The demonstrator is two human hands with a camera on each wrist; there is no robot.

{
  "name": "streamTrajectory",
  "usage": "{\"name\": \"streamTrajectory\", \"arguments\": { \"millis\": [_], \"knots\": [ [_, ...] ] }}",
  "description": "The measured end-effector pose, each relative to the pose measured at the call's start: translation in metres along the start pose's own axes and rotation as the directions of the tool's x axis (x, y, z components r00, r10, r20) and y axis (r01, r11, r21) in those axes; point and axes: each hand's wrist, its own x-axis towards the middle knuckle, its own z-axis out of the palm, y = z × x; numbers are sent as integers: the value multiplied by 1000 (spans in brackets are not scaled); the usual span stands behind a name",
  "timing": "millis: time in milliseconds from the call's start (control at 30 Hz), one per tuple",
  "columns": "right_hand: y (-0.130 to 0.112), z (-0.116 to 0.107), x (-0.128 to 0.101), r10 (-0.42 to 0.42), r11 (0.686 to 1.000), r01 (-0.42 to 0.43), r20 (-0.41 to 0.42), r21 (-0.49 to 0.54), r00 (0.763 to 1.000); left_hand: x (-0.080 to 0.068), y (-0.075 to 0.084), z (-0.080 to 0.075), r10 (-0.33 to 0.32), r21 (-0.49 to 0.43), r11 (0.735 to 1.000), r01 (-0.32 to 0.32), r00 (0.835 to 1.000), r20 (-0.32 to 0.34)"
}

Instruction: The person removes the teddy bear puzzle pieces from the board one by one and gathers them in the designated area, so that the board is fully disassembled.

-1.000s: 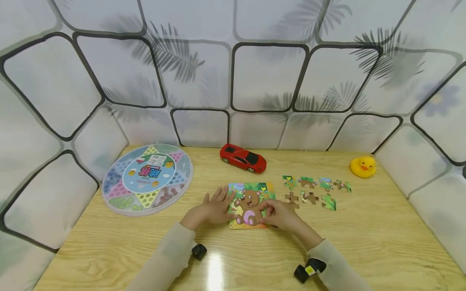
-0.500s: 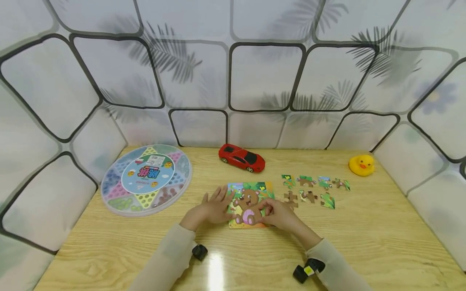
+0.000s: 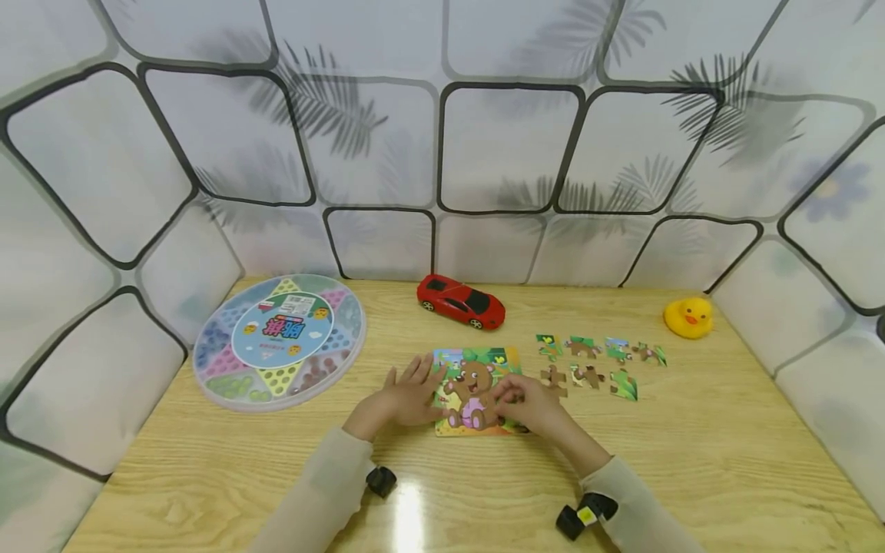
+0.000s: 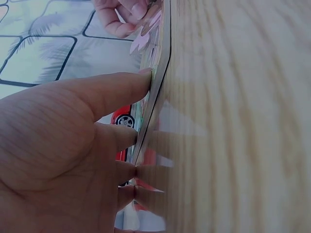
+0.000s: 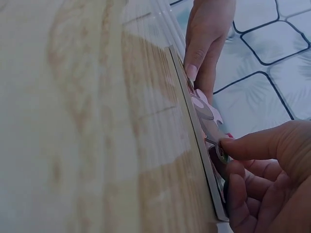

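Observation:
A bear jigsaw puzzle (image 3: 472, 376) lies on the wooden table in the head view, mostly filled in. My left hand (image 3: 408, 398) rests with spread, straight fingers over its left edge; in the left wrist view the thumb (image 4: 116, 90) touches the board's rim. At the right side of the puzzle, my right hand (image 3: 532, 405) pinches a brown and pink puzzle piece (image 5: 210, 112) between thumb and fingers. That piece tilts up from the board in both wrist views, its pink part (image 4: 141, 41) standing off the surface. The fingers hide part of the puzzle's right side.
Several loose puzzle pieces (image 3: 588, 375) lie in two rows to the right. A red toy car (image 3: 461, 301) stands behind the puzzle, a yellow rubber duck (image 3: 689, 317) at the back right. On the left lies a round Chinese checkers set (image 3: 280, 342).
The right fingers have lifted slightly, and the pink belly area now shows a piece tilted up from the puzzle. The left hand stays in place.

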Motion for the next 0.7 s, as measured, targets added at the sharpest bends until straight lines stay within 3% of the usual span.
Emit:
{"name": "streamTrajectory", "arguments": {
  "millis": [367, 567, 700],
  "knots": [
    [4, -4, 1, 100, 982, -95, -25, 162, 995, -3, 3, -1, 13, 7, 1000, -13, 1000, -18],
    [14, -16, -1, 84, 963, -80, -4, 258, 996, 0, 0, 1, 12, 11, 1000, -11, 1000, -17],
    [20, -29, -6, 121, 940, -106, -28, 324, 992, 0, 0, 0, 13, 10, 1000, -13, 1000, -24]
  ]
}}
